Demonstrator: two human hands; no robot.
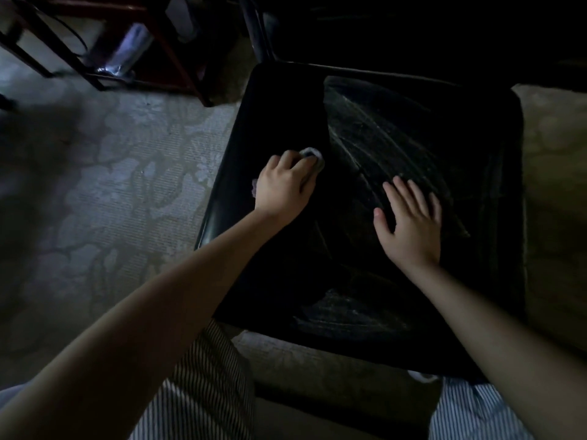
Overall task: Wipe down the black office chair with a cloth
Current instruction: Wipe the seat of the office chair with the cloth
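The black office chair's seat [413, 147] fills the middle and right of the head view, seen from above in dim light. Dusty grey streaks cover its right half and a patch near the front edge; the left strip looks darker and cleaner. My left hand [284, 185] grips a small pale cloth [313, 154] on the left part of the seat; most of the cloth is hidden under my fingers. My right hand [409, 220] lies flat on the seat's middle with its fingers spread and straight, holding nothing.
A patterned grey carpet [127, 173] spreads to the left and below the seat. A dark wooden frame with reddish legs [178, 58] stands at the top left. The chair's back [413, 27] is a black mass at the top. Striped clothing [206, 385] shows at the bottom.
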